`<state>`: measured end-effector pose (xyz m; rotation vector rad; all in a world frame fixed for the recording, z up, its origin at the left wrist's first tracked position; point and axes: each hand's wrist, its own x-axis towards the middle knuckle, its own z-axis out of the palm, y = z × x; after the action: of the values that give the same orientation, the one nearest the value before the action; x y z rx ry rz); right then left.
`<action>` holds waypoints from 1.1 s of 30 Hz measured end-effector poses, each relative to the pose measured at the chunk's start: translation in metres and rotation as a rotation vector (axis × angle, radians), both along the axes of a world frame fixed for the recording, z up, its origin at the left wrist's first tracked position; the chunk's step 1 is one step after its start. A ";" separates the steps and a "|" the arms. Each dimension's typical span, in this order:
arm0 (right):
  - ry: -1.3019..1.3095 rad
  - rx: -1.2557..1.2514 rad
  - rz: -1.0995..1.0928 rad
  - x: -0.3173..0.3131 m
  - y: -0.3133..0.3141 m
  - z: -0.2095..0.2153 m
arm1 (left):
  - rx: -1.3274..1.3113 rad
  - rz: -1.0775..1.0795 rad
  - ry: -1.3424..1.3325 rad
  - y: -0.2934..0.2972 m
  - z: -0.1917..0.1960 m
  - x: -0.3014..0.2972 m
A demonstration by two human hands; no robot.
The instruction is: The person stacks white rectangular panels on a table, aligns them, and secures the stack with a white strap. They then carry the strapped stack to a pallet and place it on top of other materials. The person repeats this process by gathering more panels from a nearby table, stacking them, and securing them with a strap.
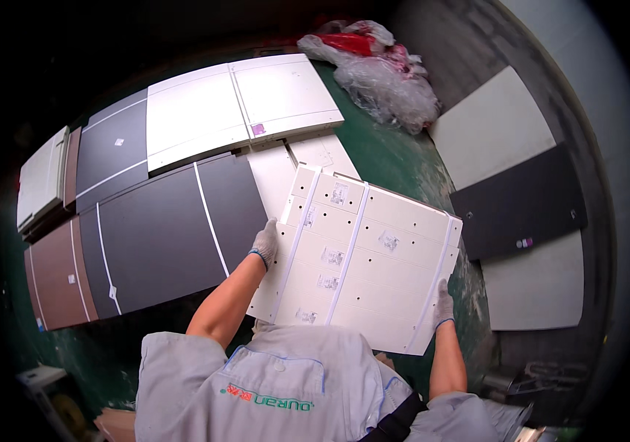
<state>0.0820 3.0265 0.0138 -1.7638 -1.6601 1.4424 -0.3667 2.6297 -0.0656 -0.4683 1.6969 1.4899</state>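
In front of my body I hold a strapped bundle of white panels [396, 276], its face dotted with small dark holes and several paper labels. White bands run across it, and it tilts slightly. My left hand [265, 243], in a pale knitted glove, is closed on the bundle's left edge. Gloved the same way, my right hand [443, 304] grips the right edge lower down. The fingers of both hands are partly hidden behind the panels. Just beyond the bundle's far left corner lie more white panels [271, 173].
To the left spread strapped dark grey panels [164, 221], a brown panel stack [61, 276] and a white panel stack [197, 110]. Crumpled plastic film [385, 88] heaps at the far side on the green floor [378, 147]. On the right, a black panel [518, 202] overlaps pale ones.
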 end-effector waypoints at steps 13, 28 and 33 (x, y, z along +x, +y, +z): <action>-0.239 -0.232 0.433 -0.341 0.243 -0.179 | -0.154 0.569 -0.213 0.111 -0.192 -0.081; -0.162 -0.613 0.590 -0.500 0.331 -0.410 | -1.014 0.756 0.483 0.262 -0.273 0.055; 0.111 -1.097 0.507 -0.460 0.321 -0.414 | 0.434 1.468 -0.242 0.321 -0.325 0.091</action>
<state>-0.3782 3.3474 -0.4001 -1.6375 -1.3712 3.0233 -0.2755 2.9503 -0.3908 -1.7607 0.6172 2.5075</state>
